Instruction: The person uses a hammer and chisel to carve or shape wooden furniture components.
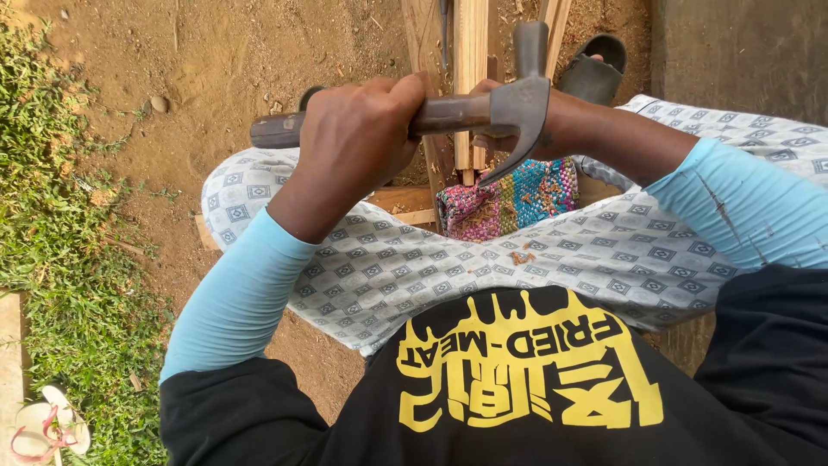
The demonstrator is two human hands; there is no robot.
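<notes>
Over your lap, between your knees, you have one hammer [466, 116], and both of your hands are up around it. Your left hand [358, 142] is closed in a full fist around the handle, fingers wrapped tight. Your right hand [552, 121] sits mostly behind the hammer head, so you cannot tell how far it is open or what it has hold of; it lies against the wooden strips [470, 78].

The hammer lies level across the view. Its handle is dark and worn, with the butt end poking out left of your fist. Its head is dull grey metal with a curved claw that points down toward the woven cushion [509, 203].

Count the rest: about three pale wooden strips stand side by side on the dirt ahead of you; one cushion, woven in pink, blue and yellow, is under them; one dark sandal [595, 73] lies beyond your right wrist; one pale flip-flop [47, 427] rests in the grass at lower left.
</notes>
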